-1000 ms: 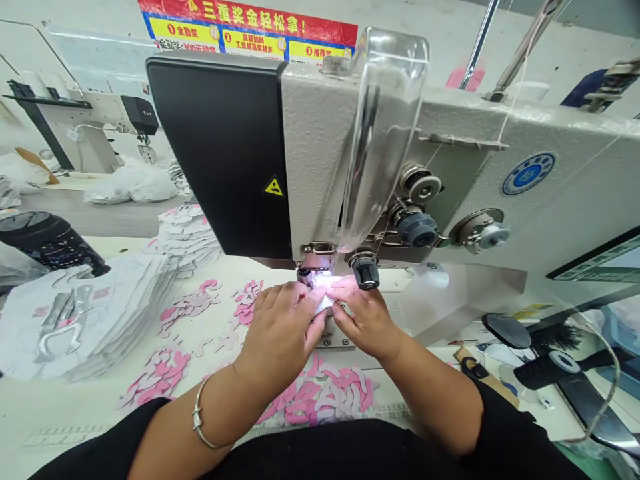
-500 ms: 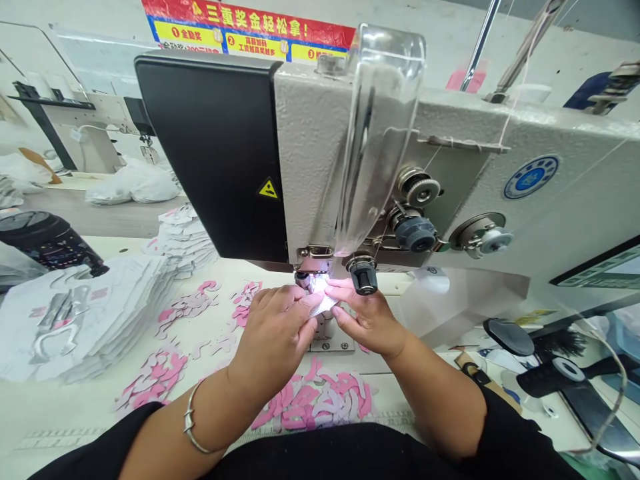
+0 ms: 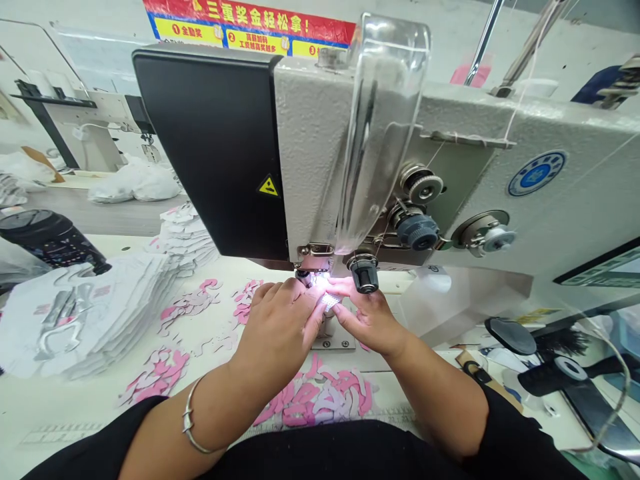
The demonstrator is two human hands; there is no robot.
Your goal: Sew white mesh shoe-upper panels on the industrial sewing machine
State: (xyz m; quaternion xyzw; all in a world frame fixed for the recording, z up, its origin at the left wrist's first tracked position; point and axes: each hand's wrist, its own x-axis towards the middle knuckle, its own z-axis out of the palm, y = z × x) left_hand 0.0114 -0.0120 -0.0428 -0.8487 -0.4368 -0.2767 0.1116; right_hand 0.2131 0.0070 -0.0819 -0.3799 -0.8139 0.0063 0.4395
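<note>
Under the lit needle area of a sewing machine [image 3: 315, 160], both my hands hold a small white fabric piece [image 3: 329, 302]. My left hand [image 3: 284, 317] is closed on its left side, thumb and fingertips pressed near the presser foot. From the right, my right hand [image 3: 367, 317] pinches the piece between thumb and fingers. Bright lamp light washes out the needle, and my fingers cover most of the fabric. Loose pink and white curved cut pieces [image 3: 320, 393] lie in front of the machine's post, between my forearms.
More cut pieces [image 3: 160, 373] lie in small heaps on the left. Beyond them stand stacked white panels [image 3: 115, 313] with metal snips [image 3: 63, 320] on top, and a dark bottle [image 3: 50, 233]. A black thread cone [image 3: 545, 375] and a brush [image 3: 557, 337] are at right.
Both hands stay at the needle area. My left thumb and fingers have shifted slightly on the white fabric piece, which shows a little differently between the hands. The camera view has moved slightly.
</note>
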